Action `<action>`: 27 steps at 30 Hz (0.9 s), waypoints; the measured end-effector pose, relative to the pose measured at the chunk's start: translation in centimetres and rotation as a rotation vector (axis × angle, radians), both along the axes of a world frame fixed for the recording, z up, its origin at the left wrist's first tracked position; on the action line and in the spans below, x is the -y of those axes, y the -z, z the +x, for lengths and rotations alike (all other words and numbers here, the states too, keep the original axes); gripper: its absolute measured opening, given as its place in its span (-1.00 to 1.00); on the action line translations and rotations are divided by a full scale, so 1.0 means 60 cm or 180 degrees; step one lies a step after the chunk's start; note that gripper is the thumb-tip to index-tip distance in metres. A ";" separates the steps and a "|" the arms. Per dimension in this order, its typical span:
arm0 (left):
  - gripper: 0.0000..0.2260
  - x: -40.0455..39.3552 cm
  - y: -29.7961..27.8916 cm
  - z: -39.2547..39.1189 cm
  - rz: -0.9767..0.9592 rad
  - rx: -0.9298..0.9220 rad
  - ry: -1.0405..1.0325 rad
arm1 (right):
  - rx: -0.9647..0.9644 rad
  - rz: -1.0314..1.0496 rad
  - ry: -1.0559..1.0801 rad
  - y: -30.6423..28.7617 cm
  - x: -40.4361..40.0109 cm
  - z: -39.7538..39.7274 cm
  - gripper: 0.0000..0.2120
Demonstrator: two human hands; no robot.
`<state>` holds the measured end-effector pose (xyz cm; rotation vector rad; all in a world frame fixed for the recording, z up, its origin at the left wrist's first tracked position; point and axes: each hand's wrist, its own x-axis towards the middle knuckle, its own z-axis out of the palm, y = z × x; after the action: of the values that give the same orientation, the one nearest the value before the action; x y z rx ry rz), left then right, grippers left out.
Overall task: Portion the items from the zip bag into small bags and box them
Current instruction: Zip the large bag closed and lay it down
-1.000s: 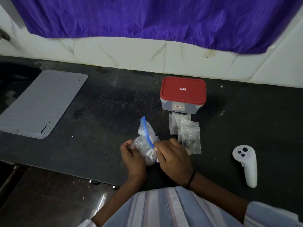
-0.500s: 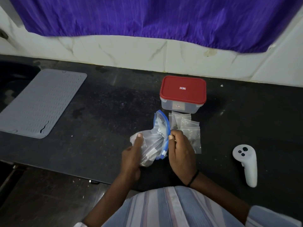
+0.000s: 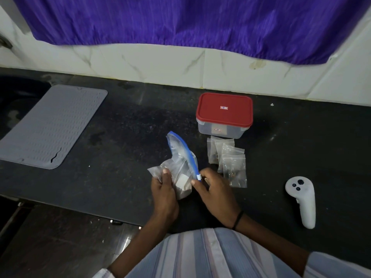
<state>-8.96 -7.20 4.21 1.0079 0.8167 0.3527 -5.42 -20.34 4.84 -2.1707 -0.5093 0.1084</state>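
Dark stone surface (image 3: 124,125) under a purple curtain (image 3: 180,19) and a pale tiled wall, pretty dim lighting tbh. Far left there was a grey ribbed mat (image 3: 50,127) lying flat. Toward the middle, my left hand (image 3: 163,192) had its grip closed on the crumpled bottom of the zip bag (image 3: 180,163), thumb pressed on the plastic, holding it up off the surface. My right hand (image 3: 215,194) pinched the white slider at the near end of the bag's blue zip strip. Just right of that, a little pile of small bags (image 3: 230,161) lay overlapping on the surface, tiny brownish bits inside, couldn't tell what. Right behind them sat the clear box (image 3: 222,129) with its red lid on. Far right, a white controller (image 3: 302,199) lay by itself.
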 end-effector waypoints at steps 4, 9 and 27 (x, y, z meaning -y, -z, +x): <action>-0.82 -0.004 0.003 -0.001 0.0242 0.0043 -0.0145 | -0.0750 0.0741 0.0134 0.004 0.000 0.002 -0.90; -0.77 -0.035 0.020 -0.015 0.0322 -0.0063 -0.0265 | -0.1506 0.2100 0.0837 -0.019 0.012 0.026 -0.91; -0.56 -0.063 0.009 -0.044 0.0794 0.0082 0.0909 | -0.2038 0.0168 -0.1412 -0.102 0.053 0.116 -0.46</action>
<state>-11.61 -3.42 3.65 1.3324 0.6033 0.2245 1.51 -23.50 10.97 -1.7997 -0.5909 0.9810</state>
